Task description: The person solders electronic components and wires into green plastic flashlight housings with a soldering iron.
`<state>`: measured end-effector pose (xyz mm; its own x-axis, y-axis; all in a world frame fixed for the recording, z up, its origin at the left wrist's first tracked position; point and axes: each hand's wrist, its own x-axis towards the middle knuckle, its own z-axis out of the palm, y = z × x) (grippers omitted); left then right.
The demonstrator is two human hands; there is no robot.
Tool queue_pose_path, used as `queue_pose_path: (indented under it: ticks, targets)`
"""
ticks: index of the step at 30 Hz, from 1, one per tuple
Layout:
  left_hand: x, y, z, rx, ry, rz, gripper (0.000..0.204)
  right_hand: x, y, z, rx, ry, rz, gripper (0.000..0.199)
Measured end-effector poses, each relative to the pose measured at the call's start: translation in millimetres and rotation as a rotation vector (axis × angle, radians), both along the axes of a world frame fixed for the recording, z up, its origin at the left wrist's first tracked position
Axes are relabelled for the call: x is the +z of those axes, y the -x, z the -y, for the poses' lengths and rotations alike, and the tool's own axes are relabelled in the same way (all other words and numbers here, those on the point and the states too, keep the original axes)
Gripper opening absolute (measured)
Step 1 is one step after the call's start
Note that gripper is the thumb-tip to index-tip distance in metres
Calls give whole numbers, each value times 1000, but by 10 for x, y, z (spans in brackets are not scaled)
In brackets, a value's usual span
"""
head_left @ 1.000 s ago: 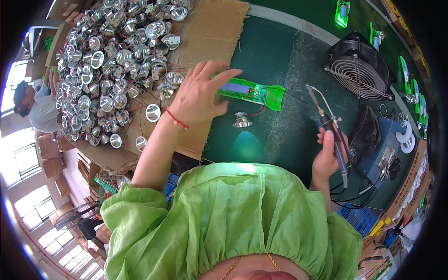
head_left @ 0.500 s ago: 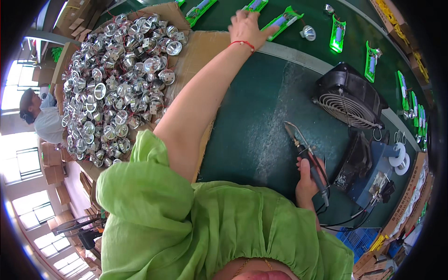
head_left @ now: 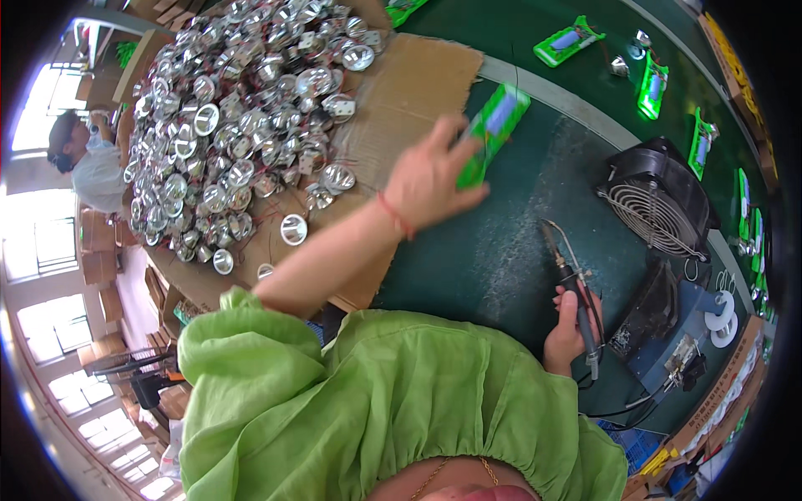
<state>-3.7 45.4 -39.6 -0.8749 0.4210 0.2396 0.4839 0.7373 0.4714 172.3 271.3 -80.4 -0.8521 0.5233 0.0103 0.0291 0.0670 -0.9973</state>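
Observation:
My left hand (head_left: 428, 179), smeared by motion and with a red bracelet at the wrist, is at the lower end of a bright green flashlight housing (head_left: 499, 117). Its fingers overlap the housing's left edge, with the thumb below the end. A pale blue cylindrical cell lies in the housing, and a thin wire sticks up from its upper end. In my right hand (head_left: 570, 330) is a soldering iron (head_left: 572, 280) with a dark handle, its tip pointing up and left over the green bench. A thin metal tube runs beside the tip.
Many silvery reflector cups (head_left: 251, 125) are heaped on cardboard (head_left: 418, 92) at left. Beyond the bench's grey edge strip, green housings (head_left: 568, 42) lie on a dark green belt. A black fan (head_left: 656, 200) and a solder spool (head_left: 720, 321) stand at right. Another person (head_left: 88, 163) sits far left.
My left hand has come back from the belt toward me, and a green housing has come with it onto the bench side. My right hand still holds the soldering iron. The view has shifted.

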Motion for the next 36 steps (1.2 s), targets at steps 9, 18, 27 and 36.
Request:
queue_pose_path:
  ticks: [9,18,27,36]
  targets:
    - [287,-458,1134,387,84,-235,21,41,-30,31,47,-116,-25,21]
    - [277,91,1517,110,743,-196,9,283,-167,347,148,-27,-43,21]
    - [723,-218,1234,385,-115,100,17,352,-124,389,158,-1,-39,23]
    - [52,-848,477,217,-432,556,14,309,43,520,277,-55,-100,21]
